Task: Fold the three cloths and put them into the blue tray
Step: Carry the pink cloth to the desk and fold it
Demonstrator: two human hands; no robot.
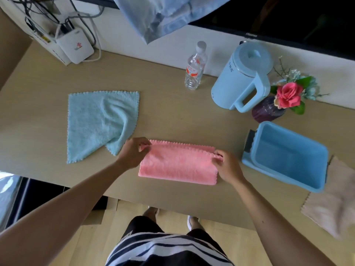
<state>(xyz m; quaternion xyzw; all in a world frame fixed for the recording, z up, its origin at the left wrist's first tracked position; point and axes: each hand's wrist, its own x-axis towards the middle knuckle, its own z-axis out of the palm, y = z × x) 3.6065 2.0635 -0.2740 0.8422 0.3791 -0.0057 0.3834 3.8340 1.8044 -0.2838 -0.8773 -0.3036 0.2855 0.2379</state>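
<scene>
On a pale wooden table (pixel 172 116) against a white wall, the left hand (pixel 132 152) and right hand (pixel 226 166) pinch the folded pink cloth (pixel 178 162), its long axis running left-right.

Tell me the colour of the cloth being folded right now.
Pink, pinched at its far corners by both hands; head view.

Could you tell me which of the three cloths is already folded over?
The pink cloth, pinched at its far corners by the left hand and right hand. The blue cloth lies open and rumpled; the beige cloth lies loose beside the tray.
</scene>
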